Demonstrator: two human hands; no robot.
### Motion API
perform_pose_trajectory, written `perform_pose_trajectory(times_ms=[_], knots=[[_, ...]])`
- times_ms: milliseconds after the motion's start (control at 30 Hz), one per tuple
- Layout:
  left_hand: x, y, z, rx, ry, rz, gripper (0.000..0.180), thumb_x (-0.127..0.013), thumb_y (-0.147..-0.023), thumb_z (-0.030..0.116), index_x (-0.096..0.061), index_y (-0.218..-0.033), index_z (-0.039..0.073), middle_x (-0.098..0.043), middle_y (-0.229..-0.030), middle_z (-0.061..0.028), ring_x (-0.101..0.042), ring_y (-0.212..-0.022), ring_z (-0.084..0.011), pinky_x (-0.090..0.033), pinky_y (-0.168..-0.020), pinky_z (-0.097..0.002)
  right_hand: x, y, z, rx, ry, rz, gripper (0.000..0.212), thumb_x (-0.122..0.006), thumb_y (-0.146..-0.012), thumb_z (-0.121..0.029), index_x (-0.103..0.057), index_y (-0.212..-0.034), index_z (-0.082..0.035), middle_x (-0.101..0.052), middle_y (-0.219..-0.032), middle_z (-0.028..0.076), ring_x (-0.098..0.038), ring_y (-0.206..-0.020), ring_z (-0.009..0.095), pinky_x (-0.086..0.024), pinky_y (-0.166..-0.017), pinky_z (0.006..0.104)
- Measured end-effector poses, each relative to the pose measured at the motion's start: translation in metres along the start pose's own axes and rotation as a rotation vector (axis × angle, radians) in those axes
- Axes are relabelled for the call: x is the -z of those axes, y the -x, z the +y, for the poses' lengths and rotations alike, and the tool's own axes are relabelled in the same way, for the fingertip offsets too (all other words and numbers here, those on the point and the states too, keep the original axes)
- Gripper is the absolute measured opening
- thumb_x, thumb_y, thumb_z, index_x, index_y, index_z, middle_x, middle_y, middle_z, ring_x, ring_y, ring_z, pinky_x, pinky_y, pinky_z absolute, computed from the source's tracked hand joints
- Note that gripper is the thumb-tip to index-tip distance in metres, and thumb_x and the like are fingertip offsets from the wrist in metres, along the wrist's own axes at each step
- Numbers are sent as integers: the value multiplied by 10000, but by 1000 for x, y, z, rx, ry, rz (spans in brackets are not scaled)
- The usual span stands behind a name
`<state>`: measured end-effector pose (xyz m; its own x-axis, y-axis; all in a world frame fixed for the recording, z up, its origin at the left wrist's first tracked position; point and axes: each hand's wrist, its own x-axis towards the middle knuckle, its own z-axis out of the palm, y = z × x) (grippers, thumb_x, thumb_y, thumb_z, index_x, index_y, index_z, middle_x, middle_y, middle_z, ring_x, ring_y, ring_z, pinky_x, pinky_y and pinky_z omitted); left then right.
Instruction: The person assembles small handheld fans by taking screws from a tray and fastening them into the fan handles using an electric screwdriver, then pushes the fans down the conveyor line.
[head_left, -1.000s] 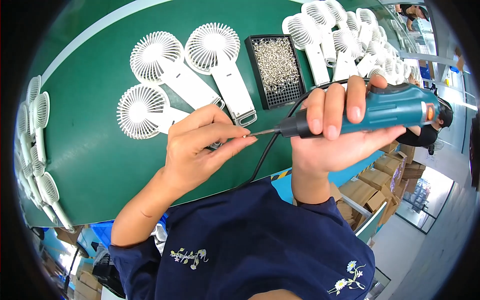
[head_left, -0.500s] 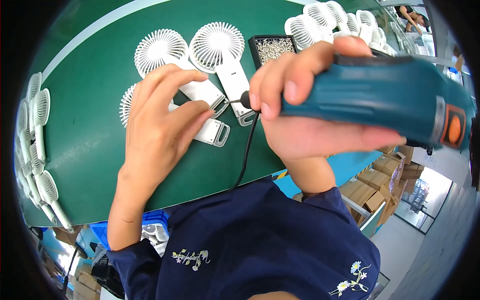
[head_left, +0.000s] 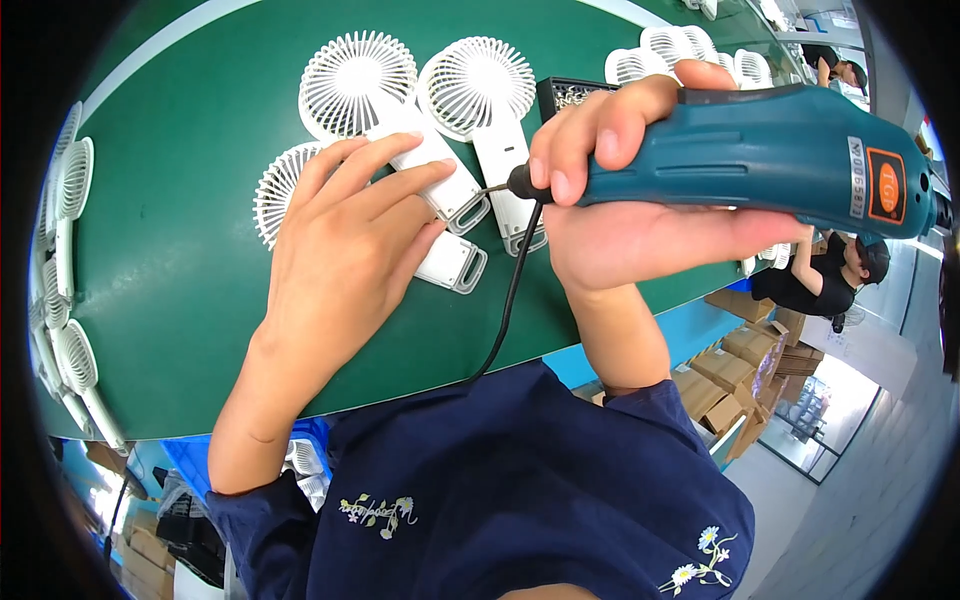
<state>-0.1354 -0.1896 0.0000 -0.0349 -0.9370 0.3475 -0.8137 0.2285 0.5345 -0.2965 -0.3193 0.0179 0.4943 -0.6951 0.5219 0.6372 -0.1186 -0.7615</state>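
My right hand [head_left: 625, 215] is wrapped round a teal electric screwdriver [head_left: 740, 150], held nearly level. Its thin bit points left and meets, or almost meets, the looped end of a white handheld fan [head_left: 358, 80]. My left hand [head_left: 345, 250] lies over that fan's handle, fingers spread on top and thumb along the lower edge, keeping it against the table. A second white fan [head_left: 505, 165] lies just to its right. Partly beneath my left hand is a third fan [head_left: 455, 262], its handle end showing below the first. The exact contact at the bit tip is too small to tell.
A black tray of small screws [head_left: 575, 95] stands behind my right hand. More white fans line the green table's left edge [head_left: 72, 180] and back right [head_left: 670, 45]. A black cable [head_left: 508, 305] hangs from the screwdriver. Cardboard boxes [head_left: 750, 345] and a co-worker [head_left: 825, 285] are at right.
My left hand's fingers have spread from a curled position near the handle's end to lying across the handle. The screwdriver stays at the handle's end. The whole view has shifted slightly.
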Motion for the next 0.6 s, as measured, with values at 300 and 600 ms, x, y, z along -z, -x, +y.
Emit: perform_pose_trajectory(times_ms=[300, 600], knots=[[-3, 1, 1, 22, 36, 27, 98, -755, -755, 80, -667, -762, 39, -717, -1129, -15, -590, -1200, -246, -432, -1005, -440, -6, -1, 10, 50, -40, -25, 1029, -318, -740, -948, -500, -1316, -114, -576, -755, 52, -534, -461, 203, -450, -423, 356], [-4, 1, 1, 19, 23, 20, 97, -753, -760, 86, -666, -756, 43, -717, -1130, -17, -592, -1202, -239, -428, -1010, -436, -6, -2, 9, 19, -65, -125, 1040, -410, -689, -958, -518, -1294, -120, -577, -760, 59, -559, -507, 203, -463, -449, 356]])
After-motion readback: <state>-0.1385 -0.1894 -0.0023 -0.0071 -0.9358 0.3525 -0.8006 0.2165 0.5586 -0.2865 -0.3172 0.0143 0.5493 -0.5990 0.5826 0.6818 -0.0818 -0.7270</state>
